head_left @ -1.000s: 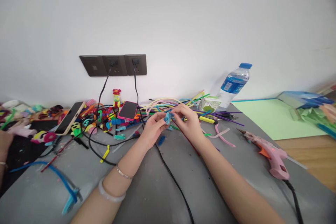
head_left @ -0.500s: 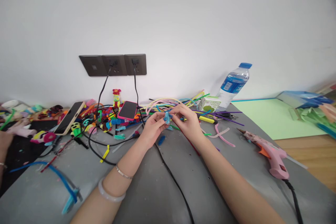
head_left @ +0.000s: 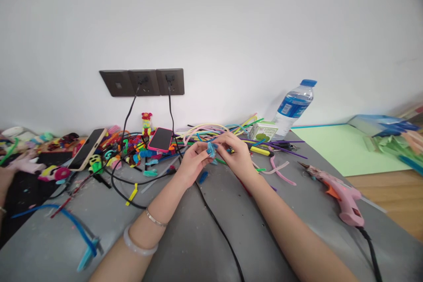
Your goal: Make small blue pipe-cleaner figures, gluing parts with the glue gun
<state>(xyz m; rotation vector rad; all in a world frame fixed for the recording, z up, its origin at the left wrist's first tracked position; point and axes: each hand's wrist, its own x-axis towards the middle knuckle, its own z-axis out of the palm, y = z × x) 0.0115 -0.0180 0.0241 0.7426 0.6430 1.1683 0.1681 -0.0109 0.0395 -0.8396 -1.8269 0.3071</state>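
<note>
A small light-blue fuzzy piece (head_left: pixel 212 150), seemingly bent pipe cleaner, is held up between my two hands above the grey table (head_left: pixel 211 229). My left hand (head_left: pixel 195 161) pinches it from the left with thumb and fingers. From the right, the fingertips of my right hand (head_left: pixel 233 152) close on the same piece. Its exact shape is partly covered by the fingers. Just below the hands lies a short dark-blue fuzzy piece (head_left: pixel 203 177). Behind them spreads a heap of coloured pipe cleaners (head_left: pixel 211 130).
A pink glue gun (head_left: pixel 346 200) lies at the right. A water bottle (head_left: pixel 294 108) leans against the wall beside a small carton (head_left: pixel 263 131). Phones, including a pink-edged phone (head_left: pixel 161 139), fuzzy figures and black cables (head_left: pixel 218 218) crowd the left. Another person's hand (head_left: pixel 6 180) is at the left edge.
The light-blue piece has turned slightly between my fingertips and shows a wider side. Both hands stay in nearly the same place.
</note>
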